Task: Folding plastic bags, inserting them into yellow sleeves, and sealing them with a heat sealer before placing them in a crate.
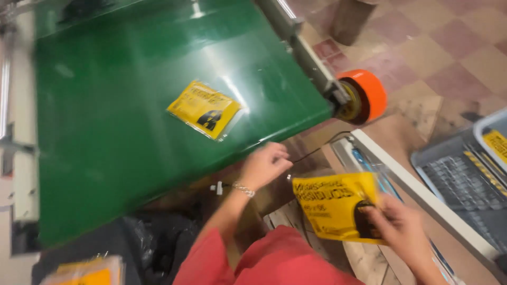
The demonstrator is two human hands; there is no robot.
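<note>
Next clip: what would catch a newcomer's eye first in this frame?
The broad green conveyor belt fills the left and centre, with one yellow packet lying flat on it. At lower right the right hand holds a second yellow bag, while the left hand, a bracelet at its wrist, hangs closed and empty by the belt's near edge. A bright orange roller cap stands out at the belt's right corner.

A: whole shot's motion-blurred, can't make out the print on the yellow packet [332, 207]. The right hand [400, 226] covers its corner.

B: yeah, and the grey crate [458, 182] runs off the right edge, the yellow stack [87, 272] is cut off at the bottom.
</note>
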